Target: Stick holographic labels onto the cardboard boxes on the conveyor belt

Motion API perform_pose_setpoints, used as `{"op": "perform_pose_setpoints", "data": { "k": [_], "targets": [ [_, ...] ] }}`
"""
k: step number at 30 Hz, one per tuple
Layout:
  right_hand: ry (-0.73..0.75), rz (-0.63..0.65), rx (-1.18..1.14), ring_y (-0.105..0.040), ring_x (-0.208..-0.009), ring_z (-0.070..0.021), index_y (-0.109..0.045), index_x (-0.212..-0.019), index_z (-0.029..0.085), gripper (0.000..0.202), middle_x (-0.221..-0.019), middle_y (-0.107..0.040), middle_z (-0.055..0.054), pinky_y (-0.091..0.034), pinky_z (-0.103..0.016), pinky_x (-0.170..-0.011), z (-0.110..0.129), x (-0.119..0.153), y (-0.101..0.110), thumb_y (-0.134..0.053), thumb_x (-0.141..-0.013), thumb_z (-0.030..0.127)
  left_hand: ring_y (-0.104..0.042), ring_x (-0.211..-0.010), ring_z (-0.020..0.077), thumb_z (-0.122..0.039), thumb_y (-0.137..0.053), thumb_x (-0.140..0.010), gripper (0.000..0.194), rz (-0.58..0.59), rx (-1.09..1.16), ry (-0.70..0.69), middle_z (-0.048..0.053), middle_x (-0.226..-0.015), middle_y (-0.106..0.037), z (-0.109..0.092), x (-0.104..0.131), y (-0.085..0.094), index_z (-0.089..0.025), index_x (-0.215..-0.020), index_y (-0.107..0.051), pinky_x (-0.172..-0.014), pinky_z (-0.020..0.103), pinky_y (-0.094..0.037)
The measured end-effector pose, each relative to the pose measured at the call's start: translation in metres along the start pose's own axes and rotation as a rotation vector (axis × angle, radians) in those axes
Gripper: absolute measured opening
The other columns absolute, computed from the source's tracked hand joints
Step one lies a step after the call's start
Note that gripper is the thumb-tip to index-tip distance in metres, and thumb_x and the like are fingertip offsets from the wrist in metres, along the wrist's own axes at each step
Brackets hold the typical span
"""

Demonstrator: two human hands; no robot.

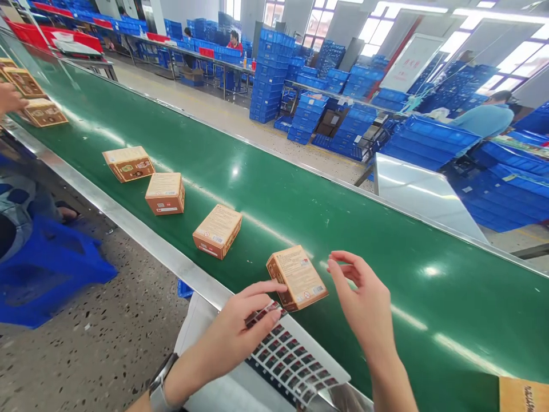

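My left hand (240, 332) pinches a sheet of small dark stickers (291, 357) between thumb and fingers, and its index finger reaches onto the side of a brown carton (300, 274). The carton lies on a green conveyor belt (429, 240), printed cream face up, with a small coloured label near its far edge. Just right of that carton, my right hand (362, 297) hovers with loosely curved fingers and nothing visible in them. Left along the belt sit three similar cartons, the nearest one (218, 229) turned at an angle.
Another person's hand (11, 98) touches cartons (45, 113) at the far left. A cardboard box (523, 395) shows at the lower right. The metal belt edge (141, 220) runs along my side. Blue crates (270, 74) and a metal table (416, 189) stand beyond the belt.
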State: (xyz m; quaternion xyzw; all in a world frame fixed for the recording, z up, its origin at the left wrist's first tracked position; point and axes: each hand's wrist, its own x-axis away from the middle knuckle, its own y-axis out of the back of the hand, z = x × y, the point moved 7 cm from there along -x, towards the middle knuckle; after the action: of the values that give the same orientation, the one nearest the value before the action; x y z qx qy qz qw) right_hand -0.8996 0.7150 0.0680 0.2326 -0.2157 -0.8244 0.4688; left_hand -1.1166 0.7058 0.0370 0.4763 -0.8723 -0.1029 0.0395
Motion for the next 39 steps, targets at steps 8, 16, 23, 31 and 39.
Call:
{"op": "perform_pose_setpoints", "data": {
  "k": [8,16,23,31,39],
  "targets": [
    [0.532,0.213,-0.063,-0.074,-0.083,-0.0184,-0.068,-0.107,0.028,0.013,-0.096,-0.075,-0.002,-0.060,-0.026,-0.075,0.056,0.085,0.009,-0.065,-0.095,0.025,-0.029,-0.057,0.0119,-0.047,-0.044,-0.101,0.043,0.016,0.137,0.108,-0.007,-0.061,-0.032,-0.004,0.010,-0.026,-0.022,-0.067,-0.036,-0.052,0.025,-0.023],
    [0.602,0.089,0.014,-0.068,-0.080,-0.0191,-0.067,-0.107,0.023,0.016,-0.092,-0.072,-0.005,-0.057,-0.031,-0.074,0.043,0.102,0.008,-0.061,-0.096,0.013,-0.042,-0.066,0.0140,-0.041,-0.048,-0.100,0.029,0.169,0.132,0.127,-0.002,-0.073,-0.051,-0.005,0.017,-0.039,-0.019,-0.082,-0.052,-0.062,0.024,-0.036],
    [0.725,0.077,0.026,-0.071,-0.089,-0.0214,-0.070,-0.100,0.022,0.025,-0.101,-0.075,-0.009,-0.060,-0.032,-0.080,0.059,0.113,0.019,-0.062,-0.088,0.002,-0.036,-0.062,0.0128,-0.051,-0.049,-0.099,0.037,0.112,0.259,0.239,-0.004,-0.068,-0.043,-0.001,0.019,-0.041,-0.019,-0.080,-0.051,-0.056,0.022,-0.033],
    [0.094,0.161,-0.308,-0.077,-0.088,-0.0248,-0.077,-0.101,0.029,0.017,-0.102,-0.080,-0.006,-0.065,-0.032,-0.074,0.016,0.080,0.029,-0.067,-0.092,0.039,-0.048,-0.058,0.0137,-0.048,-0.054,-0.098,0.040,-0.070,0.000,-0.011,-0.001,-0.063,-0.051,-0.003,0.023,0.018,-0.019,-0.070,-0.057,-0.054,0.024,-0.038],
    [-0.237,0.291,-0.733,-0.066,-0.118,-0.0264,-0.078,-0.104,0.029,0.034,-0.127,-0.073,-0.006,-0.051,-0.044,-0.105,0.019,0.045,-0.042,-0.068,-0.085,0.055,-0.036,-0.146,0.0351,-0.042,-0.058,-0.097,0.030,-0.231,-0.232,-0.187,0.001,-0.148,-0.058,-0.004,0.019,0.074,-0.026,-0.075,-0.071,-0.118,0.051,-0.034]
  ]
}}
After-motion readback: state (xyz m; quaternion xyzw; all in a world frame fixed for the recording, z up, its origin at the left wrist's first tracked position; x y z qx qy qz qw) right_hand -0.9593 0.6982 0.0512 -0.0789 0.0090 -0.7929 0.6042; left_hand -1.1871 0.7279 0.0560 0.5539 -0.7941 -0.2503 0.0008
